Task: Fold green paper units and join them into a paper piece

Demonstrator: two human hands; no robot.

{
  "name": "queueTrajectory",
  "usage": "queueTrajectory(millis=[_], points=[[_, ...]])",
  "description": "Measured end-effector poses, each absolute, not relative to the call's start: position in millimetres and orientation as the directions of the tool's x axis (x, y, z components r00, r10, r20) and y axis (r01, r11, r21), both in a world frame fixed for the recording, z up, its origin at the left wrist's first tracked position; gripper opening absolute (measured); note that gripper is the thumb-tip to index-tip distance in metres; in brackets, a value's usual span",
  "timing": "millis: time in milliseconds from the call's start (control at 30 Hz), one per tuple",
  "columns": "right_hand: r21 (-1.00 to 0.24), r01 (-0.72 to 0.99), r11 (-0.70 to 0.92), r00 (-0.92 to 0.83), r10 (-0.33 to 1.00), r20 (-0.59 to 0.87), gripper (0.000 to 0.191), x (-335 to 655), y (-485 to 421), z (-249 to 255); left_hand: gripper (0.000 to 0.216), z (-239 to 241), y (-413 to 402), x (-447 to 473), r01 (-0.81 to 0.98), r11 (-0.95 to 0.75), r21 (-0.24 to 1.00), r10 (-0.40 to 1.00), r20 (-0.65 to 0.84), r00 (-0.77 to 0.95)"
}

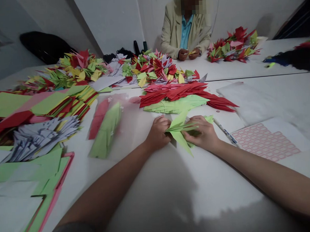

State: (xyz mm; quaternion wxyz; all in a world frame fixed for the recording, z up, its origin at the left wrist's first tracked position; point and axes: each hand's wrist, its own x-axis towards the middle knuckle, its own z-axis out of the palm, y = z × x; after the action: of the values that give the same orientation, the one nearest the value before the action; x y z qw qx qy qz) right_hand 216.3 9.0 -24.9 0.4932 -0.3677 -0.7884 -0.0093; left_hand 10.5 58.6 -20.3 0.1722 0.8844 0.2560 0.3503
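Note:
Between my two hands, above the white table, is a bunch of light green folded paper pieces with pointed ends sticking out. My left hand has its fingers curled around the left end of the bunch. On the other side my right hand grips the paper between thumb and fingers. Just beyond lie a stack of folded green paper and a row of red folded paper. Clear plastic bags left of my hands hold green folded paper and red folded paper.
Heaps of folded colored paper cover the far side. Paper sheets and grey-white folded pieces lie at left. A pen, a label sheet and plastic film are at right. A person sits opposite, holding something small.

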Motion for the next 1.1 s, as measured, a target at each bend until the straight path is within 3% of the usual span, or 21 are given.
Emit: queueTrajectory(millis=[233, 367, 467, 667, 800, 933, 1100], points=[[-0.459, 0.576, 0.677, -0.206, 0.663, 0.72, 0.006, 217, 8, -22, 0.003, -16, 59, 10, 0.397, -0.774, 0.493, 0.631, 0.561, 0.535], [-0.473, 0.592, 0.652, -0.175, 0.677, 0.715, 0.028, 217, 6, -17, 0.004, -16, 57, 10, 0.437, -0.786, 0.438, 0.616, 0.611, 0.497], [-0.436, 0.62, 0.652, -0.087, 0.61, 0.788, 0.04, 217, 3, -14, 0.01, -17, 56, 11, 0.488, -0.78, 0.392, 0.614, 0.634, 0.471], [-0.326, 0.69, 0.646, -0.122, 0.548, 0.827, 0.011, 221, 4, -18, 0.014, -17, 54, 12, 0.545, -0.766, 0.341, 0.609, 0.658, 0.444], [-0.339, 0.743, 0.577, -0.091, 0.589, 0.803, 0.014, 223, 7, -20, 0.015, -17, 55, 11, 0.571, -0.749, 0.336, 0.605, 0.698, 0.382], [-0.358, 0.759, 0.544, -0.027, 0.576, 0.817, 0.041, 221, 6, -17, 0.013, -18, 56, 10, 0.62, -0.727, 0.295, 0.59, 0.73, 0.345], [-0.275, 0.786, 0.553, -0.107, 0.56, 0.822, 0.019, 221, 4, -16, 0.009, -16, 53, 11, 0.639, -0.735, 0.227, 0.569, 0.719, 0.399]])
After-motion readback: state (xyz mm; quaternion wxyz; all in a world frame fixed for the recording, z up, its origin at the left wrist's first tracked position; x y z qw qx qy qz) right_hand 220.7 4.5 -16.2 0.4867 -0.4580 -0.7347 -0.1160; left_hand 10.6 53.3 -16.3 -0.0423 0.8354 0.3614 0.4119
